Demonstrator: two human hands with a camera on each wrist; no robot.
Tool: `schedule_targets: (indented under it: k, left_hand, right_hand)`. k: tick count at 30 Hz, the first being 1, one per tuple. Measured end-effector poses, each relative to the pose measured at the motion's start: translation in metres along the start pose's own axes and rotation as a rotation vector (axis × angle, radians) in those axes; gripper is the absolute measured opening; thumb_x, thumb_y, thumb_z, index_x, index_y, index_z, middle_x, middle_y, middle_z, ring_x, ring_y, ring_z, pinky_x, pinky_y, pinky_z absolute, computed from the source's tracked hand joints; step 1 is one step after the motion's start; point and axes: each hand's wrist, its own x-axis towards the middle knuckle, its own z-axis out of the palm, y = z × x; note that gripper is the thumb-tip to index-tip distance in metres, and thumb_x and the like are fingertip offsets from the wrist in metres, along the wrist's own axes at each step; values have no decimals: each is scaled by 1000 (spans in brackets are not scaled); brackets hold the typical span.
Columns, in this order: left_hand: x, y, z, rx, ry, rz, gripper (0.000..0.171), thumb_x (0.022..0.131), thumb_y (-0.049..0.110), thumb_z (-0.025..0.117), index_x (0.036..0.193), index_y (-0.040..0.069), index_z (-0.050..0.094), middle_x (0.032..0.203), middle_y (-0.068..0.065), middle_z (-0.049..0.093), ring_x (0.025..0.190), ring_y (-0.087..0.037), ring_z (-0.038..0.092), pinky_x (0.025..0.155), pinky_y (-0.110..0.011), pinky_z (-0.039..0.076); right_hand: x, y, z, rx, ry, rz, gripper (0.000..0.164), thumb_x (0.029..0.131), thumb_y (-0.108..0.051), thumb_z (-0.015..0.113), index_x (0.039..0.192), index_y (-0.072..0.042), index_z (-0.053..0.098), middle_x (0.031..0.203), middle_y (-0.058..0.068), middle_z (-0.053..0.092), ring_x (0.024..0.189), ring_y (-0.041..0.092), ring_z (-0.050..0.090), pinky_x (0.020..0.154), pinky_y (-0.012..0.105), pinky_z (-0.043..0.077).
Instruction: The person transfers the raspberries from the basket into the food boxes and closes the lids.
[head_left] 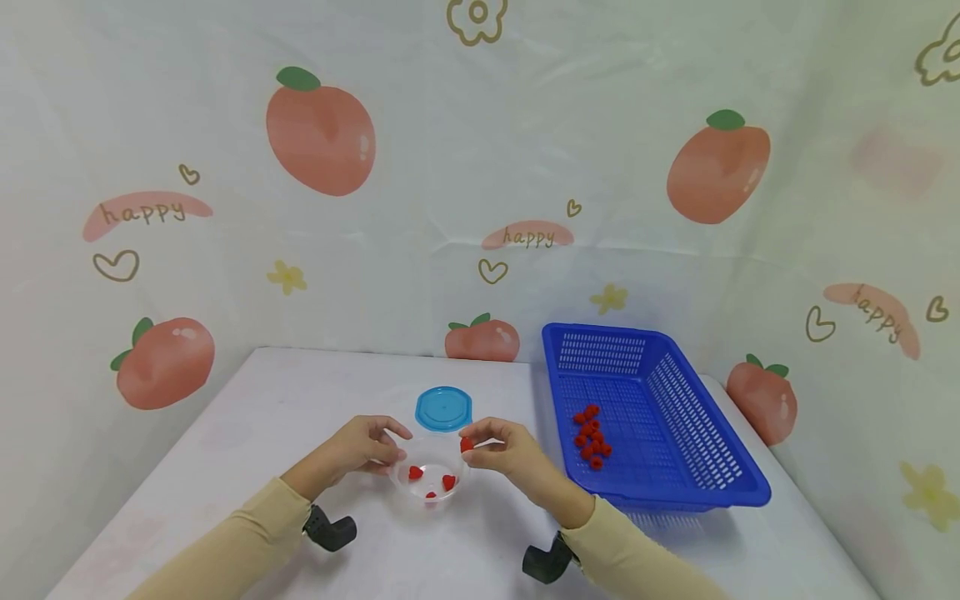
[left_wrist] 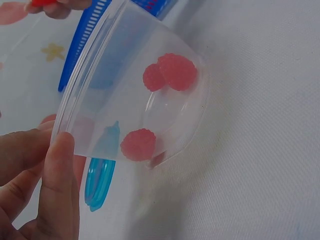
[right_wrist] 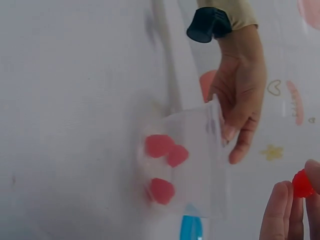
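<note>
A clear plastic tub (head_left: pixel 428 493) stands on the white table, with three red raspberries (left_wrist: pixel 177 72) inside at its bottom. At the tub's left side, my left hand (head_left: pixel 365 446) holds the rim between its fingertips; these fingers (left_wrist: pixel 60 150) lie right at the edge in the left wrist view. My right hand (head_left: pixel 510 458) pinches another raspberry (right_wrist: pixel 302 184) between thumb and fingers, close to the right rim of the tub and above it. Just behind the tub lies a round-cornered blue lid (head_left: pixel 444 408), flat on the table.
To the right is a large blue plastic basket (head_left: pixel 678 433) with slotted walls. Several raspberries (head_left: pixel 591 437) lie in a cluster on its left part. A white cloth backdrop (head_left: pixel 420 167) printed with fruit hangs behind the table.
</note>
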Motion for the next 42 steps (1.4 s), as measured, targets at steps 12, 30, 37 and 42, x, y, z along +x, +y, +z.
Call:
schedule_targets:
  k: [12, 30, 37, 42]
  left_hand:
    - [1, 0, -1, -8, -20, 10, 31, 82, 7, 75, 111, 5, 65, 81, -9, 64, 64, -18, 61, 64, -28, 58]
    - [1, 0, 0, -6, -12, 5, 30, 83, 5, 73, 113, 4, 65, 81, -9, 64, 64, -18, 61, 63, -28, 58]
    - [0, 0, -1, -14, -22, 10, 32, 84, 6, 72, 114, 3, 64, 80, -8, 63, 63, -17, 61, 63, -28, 58]
    - [-1, 1, 0, -15, -18, 1, 31, 84, 6, 72, 114, 3, 64, 80, -8, 64, 63, -18, 61, 64, -28, 58]
  right_hand:
    - [12, 20, 7, -63, 55, 21, 31, 85, -8, 72, 113, 2, 64, 103, 9, 68, 88, 17, 65, 84, 32, 57]
    - [14, 24, 13, -130, 59, 28, 28, 84, -6, 72, 110, 2, 66, 97, 6, 66, 81, 13, 61, 77, 27, 56]
    - [16, 26, 15, -126, 55, 34, 28, 84, 0, 70, 111, 5, 64, 98, 12, 65, 78, 14, 58, 74, 25, 55]
    - [16, 25, 15, -135, 51, 27, 28, 83, 0, 71, 111, 4, 65, 97, 11, 65, 78, 14, 56, 72, 23, 54]
